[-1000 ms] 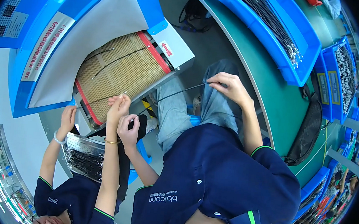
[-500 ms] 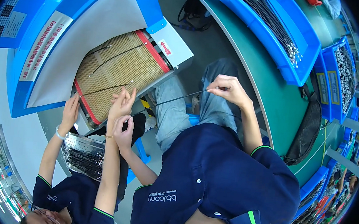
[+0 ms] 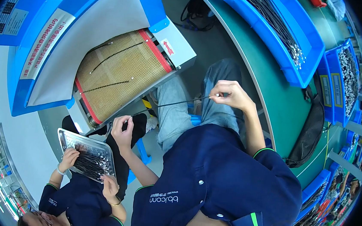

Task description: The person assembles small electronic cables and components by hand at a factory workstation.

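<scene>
Head view: at 8 o'clock, a co-worker's hands [image 3: 70,158] touch dark cables in a metal tray [image 3: 70,140]. At 10 o'clock, three dark cables [image 3: 117,83] lie apart on a mesh belt [image 3: 133,68]. Between 8 and 9 o'clock, the left hand [image 3: 122,132] has thumb and forefinger pinched narrow at one end of a thin black cable [image 3: 186,101]; the exact contact is partly hidden. From this grip the cable extends almost straight toward 2 o'clock, so its long axis joins both hands, each nearer to its own end. At 2 o'clock, the right hand [image 3: 231,94] pinches the other end, fingers pointing toward 9 o'clock, its forearm reaching back toward 5 o'clock. Farther right is a green table [image 3: 274,84].
</scene>
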